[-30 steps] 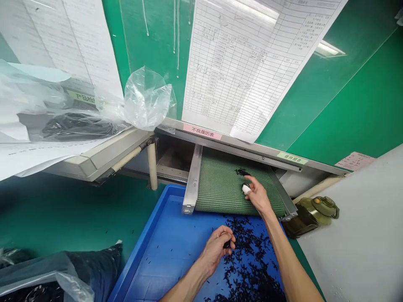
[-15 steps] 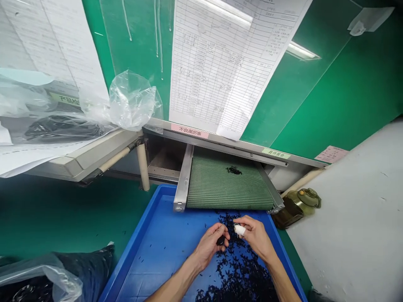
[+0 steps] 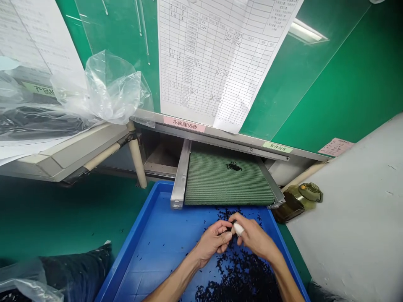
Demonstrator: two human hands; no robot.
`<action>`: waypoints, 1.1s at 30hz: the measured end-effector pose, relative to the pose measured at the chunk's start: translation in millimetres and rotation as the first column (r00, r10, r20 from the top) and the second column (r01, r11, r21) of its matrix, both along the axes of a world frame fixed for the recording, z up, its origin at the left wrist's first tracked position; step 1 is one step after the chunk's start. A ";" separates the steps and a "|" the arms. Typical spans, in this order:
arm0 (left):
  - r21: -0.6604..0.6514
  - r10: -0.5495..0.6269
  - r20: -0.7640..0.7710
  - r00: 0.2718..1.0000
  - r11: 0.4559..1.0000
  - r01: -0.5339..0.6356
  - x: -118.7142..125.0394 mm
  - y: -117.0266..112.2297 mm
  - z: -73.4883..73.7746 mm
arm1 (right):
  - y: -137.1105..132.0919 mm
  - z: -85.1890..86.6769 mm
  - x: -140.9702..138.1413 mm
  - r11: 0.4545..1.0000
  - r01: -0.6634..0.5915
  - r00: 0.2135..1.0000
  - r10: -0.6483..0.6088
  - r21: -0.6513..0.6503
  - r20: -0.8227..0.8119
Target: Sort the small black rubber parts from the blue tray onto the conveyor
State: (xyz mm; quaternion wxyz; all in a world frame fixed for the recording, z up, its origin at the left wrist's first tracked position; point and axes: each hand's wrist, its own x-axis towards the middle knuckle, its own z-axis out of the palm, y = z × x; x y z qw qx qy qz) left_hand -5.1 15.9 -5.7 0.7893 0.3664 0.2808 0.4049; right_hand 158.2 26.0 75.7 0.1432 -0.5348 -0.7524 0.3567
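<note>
Above a blue tray (image 3: 157, 235), my two hands meet at the fingertips. My left hand (image 3: 215, 240) is closed around a small black part, mostly hidden by the fingers. My right hand (image 3: 252, 235), with a white wrap (image 3: 238, 229) on one finger, pinches at the same spot; a bit of black shows between the fingertips. Beneath and beyond both hands, many small black parts (image 3: 248, 274) lie loose in the tray, heaped toward its near right.
A green ribbed conveyor belt (image 3: 220, 184) ends over the tray's far edge, carrying a small black clump (image 3: 234, 166). A dark bottle (image 3: 299, 201) stands right of it. At left are a table corner (image 3: 63, 163) and a filled plastic bag (image 3: 72, 272).
My hands have come together, the right moving left to meet the left. The black part, plain in my left hand before, is now largely covered by fingers. The camera view has shifted slightly.
</note>
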 end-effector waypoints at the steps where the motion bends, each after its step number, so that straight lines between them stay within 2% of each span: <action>1: -0.028 0.001 0.010 1.000 1.000 -0.001 0.0 0.5 0.7 | 9.7 10.5 5.3 0.995 0.006 0.997 -0.014 0.096 0.078; 2: -0.057 0.001 0.018 1.000 0.998 0.000 0.1 1.0 0.8 | 22.3 20.1 9.4 0.977 0.037 0.986 -0.070 0.211 0.149; 4: -0.111 0.006 0.020 1.000 0.994 -0.004 0.7 1.9 -1.3 | 54.9 34.1 13.4 0.897 0.132 0.940 -0.249 0.423 0.234; 5: -0.131 0.015 0.015 1.000 0.991 -0.013 1.2 2.4 -3.4 | 73.5 38.2 13.5 0.859 0.178 0.909 -0.330 0.479 0.253; 7: -0.157 0.039 -0.003 0.999 0.987 -0.039 2.3 3.1 -7.9 | 110.8 40.7 10.9 0.823 0.237 0.867 -0.419 0.515 0.270; 9: -0.169 0.067 -0.023 0.998 0.983 -0.069 2.9 3.9 -11.0 | 142.3 37.8 7.2 0.812 0.272 0.845 -0.458 0.517 0.275; 12: -0.176 0.100 -0.049 0.994 0.979 -0.108 1.8 5.0 -11.3 | 169.7 29.0 5.3 0.799 0.310 0.817 -0.501 0.515 0.286; 17: -0.184 0.139 -0.051 0.989 0.972 -0.146 0.8 5.0 -12.4 | 169.3 20.5 18.4 0.780 0.328 0.793 -0.534 0.533 0.293; 22: -0.227 0.104 -0.021 0.994 0.968 -0.106 6.0 1.7 -17.3 | 164.1 30.8 25.5 0.780 0.290 0.803 -0.514 0.555 0.303; 27: -0.279 0.098 -0.018 0.995 0.955 -0.099 5.0 0.3 -13.0 | 187.5 34.0 15.2 0.818 0.271 0.857 -0.445 0.507 0.261; 30: -0.278 0.134 -0.024 0.991 0.951 -0.136 2.4 2.9 -10.7 | 202.4 30.6 12.7 0.841 0.318 0.880 -0.434 0.437 0.194; 33: -0.265 0.158 -0.019 0.987 0.951 -0.157 1.5 5.3 -11.2 | 207.6 29.7 14.6 0.836 0.372 0.893 -0.441 0.404 0.090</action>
